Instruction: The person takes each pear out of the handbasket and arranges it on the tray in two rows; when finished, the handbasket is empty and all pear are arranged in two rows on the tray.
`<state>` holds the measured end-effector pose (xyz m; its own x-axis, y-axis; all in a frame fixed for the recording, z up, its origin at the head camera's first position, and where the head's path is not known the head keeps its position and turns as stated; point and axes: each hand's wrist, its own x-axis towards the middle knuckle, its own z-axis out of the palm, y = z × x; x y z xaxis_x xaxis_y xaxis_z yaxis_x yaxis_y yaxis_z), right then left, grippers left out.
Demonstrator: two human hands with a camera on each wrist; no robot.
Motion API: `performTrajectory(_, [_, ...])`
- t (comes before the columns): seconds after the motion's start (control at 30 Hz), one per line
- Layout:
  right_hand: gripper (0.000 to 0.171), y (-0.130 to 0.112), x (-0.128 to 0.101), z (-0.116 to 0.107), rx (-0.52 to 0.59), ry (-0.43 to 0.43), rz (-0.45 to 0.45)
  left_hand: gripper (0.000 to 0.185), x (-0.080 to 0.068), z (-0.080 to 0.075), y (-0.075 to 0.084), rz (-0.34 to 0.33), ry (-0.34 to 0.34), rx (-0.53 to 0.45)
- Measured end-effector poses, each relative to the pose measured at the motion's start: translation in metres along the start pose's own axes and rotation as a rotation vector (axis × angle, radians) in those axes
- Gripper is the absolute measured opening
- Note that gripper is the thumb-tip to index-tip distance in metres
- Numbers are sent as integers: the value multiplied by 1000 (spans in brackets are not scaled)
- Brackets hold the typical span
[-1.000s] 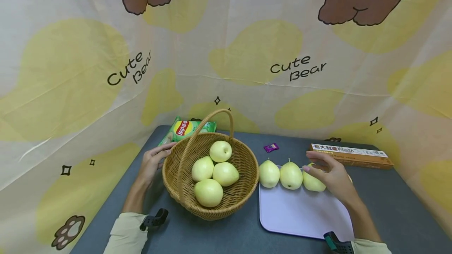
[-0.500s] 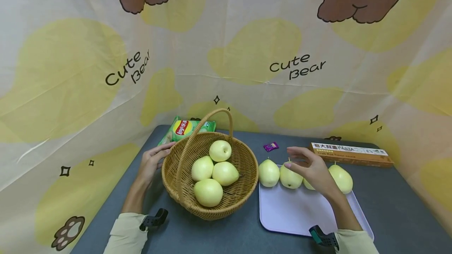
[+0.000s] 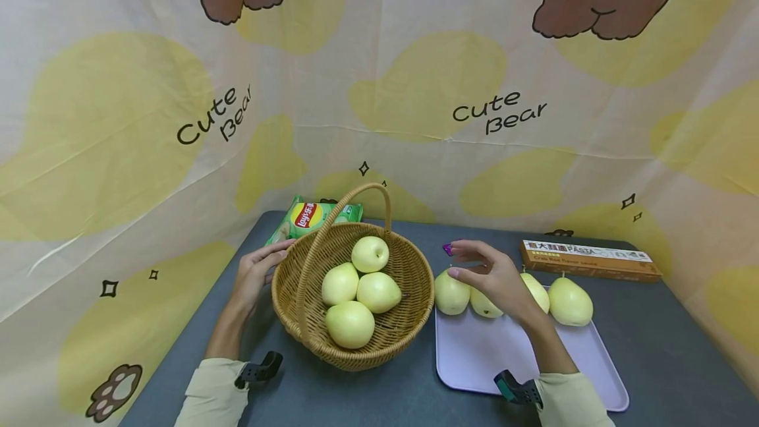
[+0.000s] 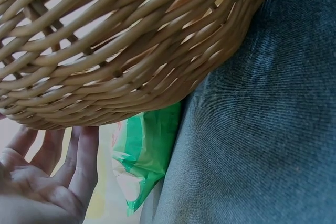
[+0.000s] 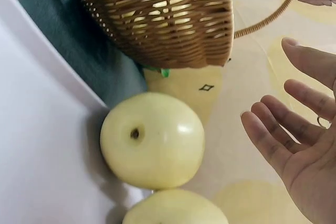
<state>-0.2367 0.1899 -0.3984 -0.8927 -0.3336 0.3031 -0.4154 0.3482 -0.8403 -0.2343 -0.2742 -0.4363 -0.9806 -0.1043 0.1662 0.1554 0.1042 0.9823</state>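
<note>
A wicker basket point(image 3: 415, 275) with a tall handle holds several pale yellow-green pears point(image 3: 350, 324). My left hand point(image 3: 255, 275) touches the left side of its rim; in the left wrist view, the fairly straight fingers point(image 4: 86, 166) reach the wickerwork, their tips hidden behind it. To the right, more pears point(image 3: 452, 293) line the far edge of a pale lilac tray point(image 3: 474, 358). Over that row hovers my right hand point(image 3: 495, 279), empty, thumb and fingers spread apart. The right wrist view has this hand point(image 5: 310, 150) beside a large pear point(image 5: 152, 140).
A green Lay's chip bag point(image 3: 305, 216) lies behind the basket. A small purple wrapped packet point(image 3: 447, 249) peeks out past the right fingertips. At the back right is a long pasta box point(image 3: 590, 262). A printed cloth wall point(image 3: 415, 170) encloses the back and sides.
My right hand has moved left along the pear row, uncovering the right-hand pears and partly covering the purple packet. The left hand and basket stay in place.
</note>
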Motion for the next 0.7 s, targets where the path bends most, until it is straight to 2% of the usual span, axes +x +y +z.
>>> performTrajectory(0.53, [51, -28, 21, 24, -57, -69, -42, 43, 1, 1, -1, -5, 8, 7])
performTrajectory(0.7, [52, -35, 32, 27, -44, -98, -45, 43, 1, 1, -1, -7, 10, -2])
